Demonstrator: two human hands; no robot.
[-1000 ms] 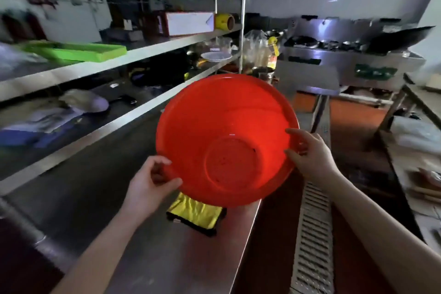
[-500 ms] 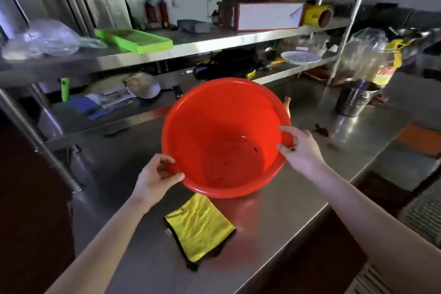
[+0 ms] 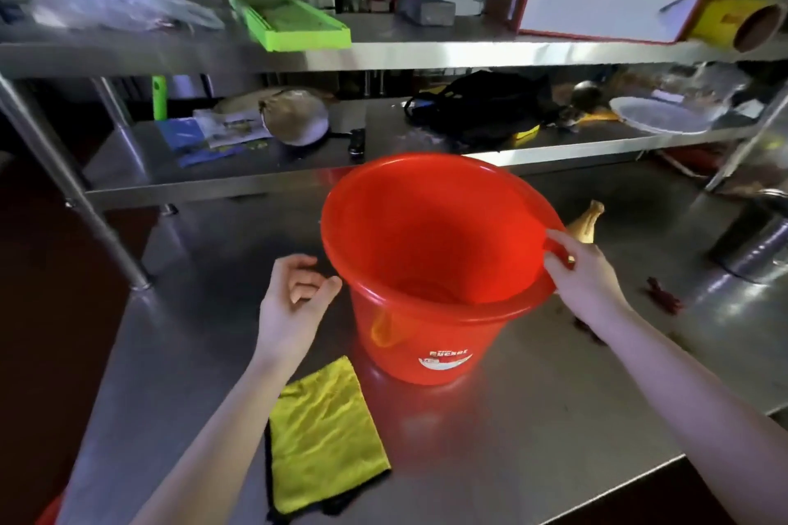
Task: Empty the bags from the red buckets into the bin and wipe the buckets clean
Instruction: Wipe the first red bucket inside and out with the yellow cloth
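Steel counter is seen bearing a red bucket, set upright and tilted slightly. Its rim is gripped by the right hand at the right side. The left hand is held loosely curled just beside the bucket's left wall, holding nothing. A folded yellow cloth is laid flat near the bucket.

The bucket is bright red, with a small white label with red letters low on its wall. The cloth is yellow with a black edge. The table is grey shiny steel. On the shelf, the tray is light green, and the can is yellow.
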